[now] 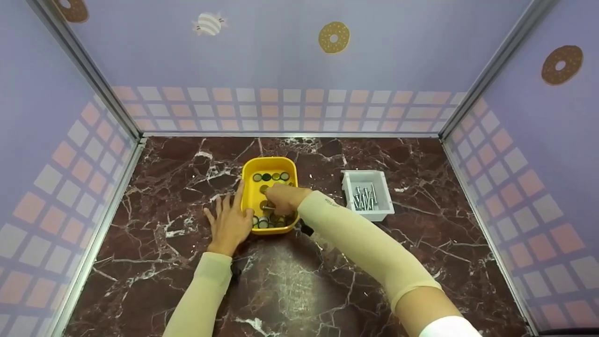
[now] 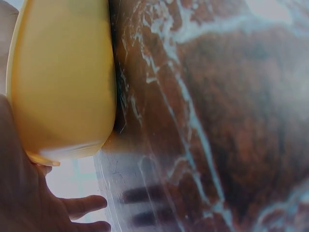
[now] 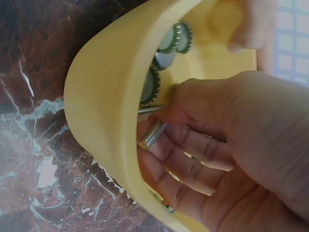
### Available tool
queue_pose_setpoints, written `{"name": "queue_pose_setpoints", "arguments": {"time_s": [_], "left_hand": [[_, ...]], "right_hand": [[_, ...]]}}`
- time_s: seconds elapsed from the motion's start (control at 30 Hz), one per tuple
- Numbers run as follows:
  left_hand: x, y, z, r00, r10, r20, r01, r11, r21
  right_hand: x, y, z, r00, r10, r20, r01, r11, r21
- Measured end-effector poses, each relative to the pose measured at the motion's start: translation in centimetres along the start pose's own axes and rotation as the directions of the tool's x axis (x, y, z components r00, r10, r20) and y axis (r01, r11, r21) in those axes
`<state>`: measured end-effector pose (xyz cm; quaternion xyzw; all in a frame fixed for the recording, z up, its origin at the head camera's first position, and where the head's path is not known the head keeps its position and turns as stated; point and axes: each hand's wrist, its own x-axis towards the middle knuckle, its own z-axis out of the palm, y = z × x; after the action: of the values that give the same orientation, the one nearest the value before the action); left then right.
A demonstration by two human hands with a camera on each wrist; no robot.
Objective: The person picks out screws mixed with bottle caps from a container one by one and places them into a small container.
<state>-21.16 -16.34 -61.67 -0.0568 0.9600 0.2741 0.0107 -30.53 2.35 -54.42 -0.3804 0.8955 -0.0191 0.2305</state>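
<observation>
A yellow plastic tub stands on the marbled table, with several crimped bottle caps lying along its far and near ends. My left hand rests against the tub's left side, thumb at the rim and the other fingers spread outward. Inside the tub, my right hand reaches down and holds metal bolts. One bolt points left out of the hand. Up close in the right wrist view, two shiny shafts show, one bolt lying along the curled fingers below the thumb. Their heads are hidden.
To the right, a white open bin holds several silver bolts. The dark red marbled table is bounded by purple panels at the back, left and right.
</observation>
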Motion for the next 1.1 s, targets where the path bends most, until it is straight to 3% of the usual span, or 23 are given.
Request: {"name": "queue_pose_setpoints", "arguments": {"time_s": [0.17, 0.4, 0.8, 1.1], "left_hand": [[0.0, -0.1, 0.0, 1.0, 0.004, -0.005, -0.004, 1.0, 0.003], [-0.1, 0.0, 0.2, 1.0, -0.007, 0.012, 0.007, 1.0, -0.002], [-0.2, -0.1, 0.3, 1.0, -0.009, -0.008, 0.009, 1.0, -0.006], [-0.1, 0.0, 0.3, 1.0, -0.016, 0.007, 0.016, 1.0, -0.01]], "right_hand": [[-1.1, 0.7, -0.2, 0.996, -0.046, -0.076, 0.057, 0.987, 0.151], [-2.5, 1.9, 0.0, 0.985, -0.106, -0.134, 0.142, 0.944, 0.297], [-4.6, 2.9, -0.1, 0.973, -0.043, -0.225, 0.133, 0.906, 0.402], [-6.5, 3.5, 0.2, 0.962, -0.01, -0.272, 0.151, 0.85, 0.504]]}}
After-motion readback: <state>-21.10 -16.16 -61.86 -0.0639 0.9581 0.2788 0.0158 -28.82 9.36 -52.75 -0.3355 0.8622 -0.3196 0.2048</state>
